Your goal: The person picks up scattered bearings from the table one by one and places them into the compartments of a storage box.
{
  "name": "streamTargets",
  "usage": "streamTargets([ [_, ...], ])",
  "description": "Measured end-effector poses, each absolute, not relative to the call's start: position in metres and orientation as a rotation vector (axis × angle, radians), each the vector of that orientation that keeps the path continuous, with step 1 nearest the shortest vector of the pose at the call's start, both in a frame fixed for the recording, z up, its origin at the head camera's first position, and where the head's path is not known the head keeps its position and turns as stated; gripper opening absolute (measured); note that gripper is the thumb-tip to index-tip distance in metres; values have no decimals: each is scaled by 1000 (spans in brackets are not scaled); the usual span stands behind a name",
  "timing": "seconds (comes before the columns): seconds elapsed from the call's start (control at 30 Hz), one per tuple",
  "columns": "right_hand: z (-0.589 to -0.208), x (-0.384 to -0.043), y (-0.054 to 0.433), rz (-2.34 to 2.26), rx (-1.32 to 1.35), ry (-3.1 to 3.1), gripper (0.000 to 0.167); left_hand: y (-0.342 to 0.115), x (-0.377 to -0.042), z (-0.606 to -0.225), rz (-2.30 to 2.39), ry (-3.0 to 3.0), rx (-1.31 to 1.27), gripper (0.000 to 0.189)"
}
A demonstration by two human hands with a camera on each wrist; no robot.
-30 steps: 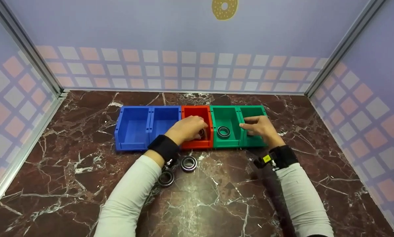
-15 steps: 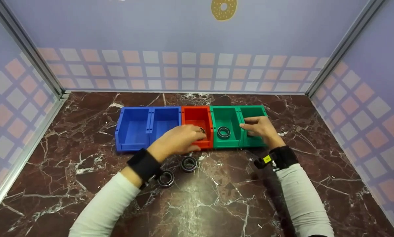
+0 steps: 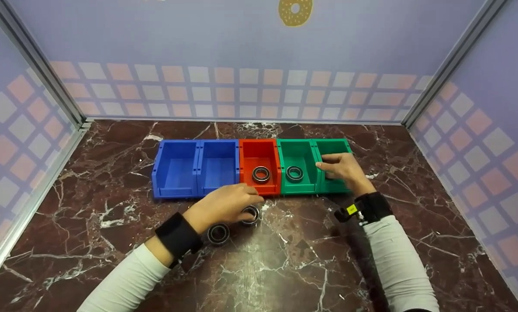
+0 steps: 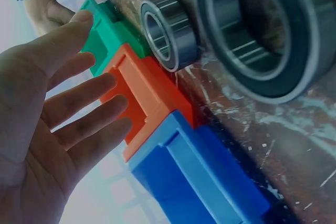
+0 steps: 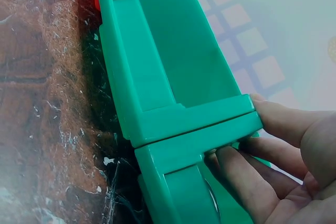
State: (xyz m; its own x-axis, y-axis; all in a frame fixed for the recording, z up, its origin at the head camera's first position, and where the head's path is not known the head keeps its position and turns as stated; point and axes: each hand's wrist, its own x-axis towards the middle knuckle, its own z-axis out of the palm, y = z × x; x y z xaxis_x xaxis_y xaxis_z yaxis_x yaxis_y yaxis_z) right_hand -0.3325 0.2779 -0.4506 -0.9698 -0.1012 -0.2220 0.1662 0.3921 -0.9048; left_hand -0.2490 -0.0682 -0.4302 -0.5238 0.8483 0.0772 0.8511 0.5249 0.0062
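Head view: bearings (image 3: 218, 242) flat, facing upward

No legible lettering, numbers or brand. One label noted: small yellow sticker (image 3: 351, 209) on black fitting (image 3: 340, 214) beside the right wrist strap (image 3: 375, 206), over the table (image 3: 302, 264), nearer its right edge than its left. Dark marks on the yellow, too small to make out. Label also visible as a yellow patch on the right wrist gear in left wrist view; blurred there, unreadable. Nothing readable in right wrist view.
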Motion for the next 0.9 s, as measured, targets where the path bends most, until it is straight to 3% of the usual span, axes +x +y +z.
streamTargets([
  [0.9,-451,-333,277,-1616,71,2423,60,-65,-240,-449,-61,-2804,-1506,53],
])
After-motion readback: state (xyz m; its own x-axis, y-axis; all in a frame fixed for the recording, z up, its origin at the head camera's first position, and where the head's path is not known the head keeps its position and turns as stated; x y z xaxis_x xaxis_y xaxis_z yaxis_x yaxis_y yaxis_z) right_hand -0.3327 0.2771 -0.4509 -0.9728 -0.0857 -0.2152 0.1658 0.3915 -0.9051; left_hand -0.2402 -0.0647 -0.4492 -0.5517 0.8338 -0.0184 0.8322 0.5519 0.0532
